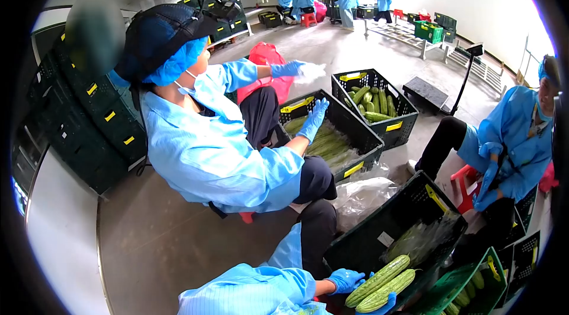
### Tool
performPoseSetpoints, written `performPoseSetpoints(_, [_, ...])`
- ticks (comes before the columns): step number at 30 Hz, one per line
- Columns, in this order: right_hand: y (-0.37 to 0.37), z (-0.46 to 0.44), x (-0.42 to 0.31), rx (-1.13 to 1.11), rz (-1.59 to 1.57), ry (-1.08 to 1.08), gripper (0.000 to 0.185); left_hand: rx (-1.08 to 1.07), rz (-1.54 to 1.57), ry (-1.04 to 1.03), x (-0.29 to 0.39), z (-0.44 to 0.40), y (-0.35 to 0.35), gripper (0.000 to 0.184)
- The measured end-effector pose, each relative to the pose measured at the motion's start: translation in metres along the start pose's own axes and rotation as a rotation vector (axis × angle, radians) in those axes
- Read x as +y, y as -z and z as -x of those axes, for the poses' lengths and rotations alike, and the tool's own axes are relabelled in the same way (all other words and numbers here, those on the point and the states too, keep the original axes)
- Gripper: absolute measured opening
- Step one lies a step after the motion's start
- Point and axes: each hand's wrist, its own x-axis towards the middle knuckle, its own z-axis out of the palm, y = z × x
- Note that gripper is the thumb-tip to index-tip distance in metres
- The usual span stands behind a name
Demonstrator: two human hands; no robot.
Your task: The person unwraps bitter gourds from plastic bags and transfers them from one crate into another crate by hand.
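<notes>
Two long, ridged, light-green gourds (380,284) lie side by side at the bottom, above the near edge of a dark crate. My left hand (345,280), in a blue glove, is at the left end of the upper gourd with its fingers bent against it. My right hand (386,305), also gloved in blue, is mostly hidden beneath the gourds; its fingers curl around the lower one. In front of both hands is the dark crate (361,250), with plastic-wrapped gourds (418,241) inside.
At left, a co-worker (207,131) sits beside a crate (370,146) of wrapped produce. Farther back, another crate (405,125) holds loose gourds. Clear plastic bags (363,199) lie between crates. A green crate (456,285) is at lower right, near another seated person (512,137).
</notes>
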Motion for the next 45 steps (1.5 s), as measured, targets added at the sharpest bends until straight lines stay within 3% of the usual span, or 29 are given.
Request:
performPoseSetpoints(2, [-0.004, 0.002, -0.003, -0.083, -0.005, 0.010, 0.093, 0.095, 0.039, 0.013, -0.006, -0.006, -0.006, 0.058])
performPoseSetpoints(5, [-0.015, 0.009, -0.007, -0.209, -0.043, 0.040, 0.093, 0.499, 0.404, 0.130, -0.014, -0.032, 0.010, 0.065])
performPoseSetpoints(7, [-0.024, 0.015, -0.004, -0.085, -0.085, 0.120, 0.095, 0.766, 0.508, 0.015, -0.003, -0.043, 0.063, 0.067])
performPoseSetpoints(11, [0.003, 0.003, -0.008, -0.272, 0.022, 0.119, 0.097, 1.003, 0.614, -0.334, 0.041, -0.029, 0.203, 0.075])
performPoseSetpoints(14, [-0.042, 0.020, -0.007, -0.339, 0.026, 0.108, 0.096, 1.218, 0.464, -0.577, 0.061, -0.010, 0.291, 0.070])
performPoseSetpoints(15, [-0.034, 0.004, 0.009, -0.081, 0.040, 0.189, 0.098, 1.241, 0.378, -0.622, 0.061, -0.007, 0.305, 0.067])
performPoseSetpoints(17, [-0.035, 0.001, 0.010, -0.244, -0.027, 0.118, 0.095, 1.279, 0.173, -0.658, 0.058, 0.004, 0.325, 0.061])
performPoseSetpoints(19, [-0.046, -0.001, 0.015, -0.266, -0.055, 0.077, 0.095, 1.357, -0.099, -0.635, 0.038, -0.010, 0.320, 0.060])
performPoseSetpoints(23, [-0.047, -0.014, 0.021, -0.299, -0.113, -0.061, 0.091, 1.026, -0.090, -0.139, -0.039, -0.052, 0.246, 0.073])
performPoseSetpoints(25, [-0.044, -0.016, 0.022, -0.297, -0.166, -0.111, 0.088, 1.051, -0.014, 0.008, -0.036, -0.059, 0.242, 0.074])
performPoseSetpoints(26, [-0.044, -0.016, 0.024, -0.280, -0.118, -0.092, 0.089, 1.114, -0.111, -0.157, -0.036, -0.061, 0.240, 0.072])
performPoseSetpoints(29, [-0.039, -0.021, 0.027, -0.274, -0.076, -0.086, 0.089, 0.900, -0.235, -0.080, -0.029, -0.063, 0.231, 0.059])
performPoseSetpoints(30, [-0.037, -0.022, 0.027, -0.266, -0.074, -0.084, 0.088, 0.845, -0.259, -0.156, -0.031, -0.068, 0.229, 0.051])
performPoseSetpoints(33, [-0.032, -0.025, 0.030, -0.264, -0.122, -0.111, 0.086, 0.515, -0.324, -0.118, -0.022, -0.065, 0.223, 0.032])
performPoseSetpoints(45, [-0.033, -0.021, 0.029, -0.271, -0.157, -0.124, 0.085, 0.485, -0.284, -0.065, -0.015, -0.056, 0.225, 0.031])
